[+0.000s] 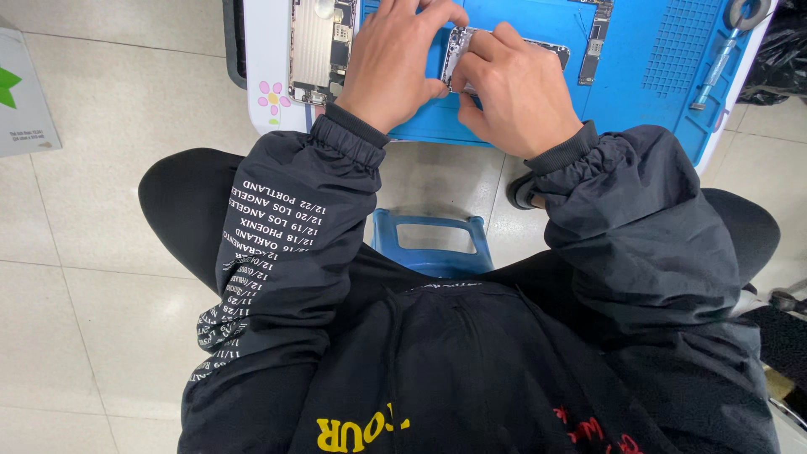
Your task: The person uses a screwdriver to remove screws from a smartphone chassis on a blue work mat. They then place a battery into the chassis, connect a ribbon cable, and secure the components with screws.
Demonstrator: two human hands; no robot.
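Both hands pinch a small metal phone part [461, 52] over the blue mat [504, 21], near the mat's front edge: left hand [395, 59] fingers curled shut on its left side, right hand [513, 88] gripping the right. Opened phone body [319, 42] lies just left, a circuit board [595, 40] right, a screwdriver [723, 52] well apart by the far right edge.

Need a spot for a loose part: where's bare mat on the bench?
Free: blue mat between the circuit board strip and the screwdriver. Crowded: both hands, left hand and right hand, on the phone frame; opened phone fills the left edge.
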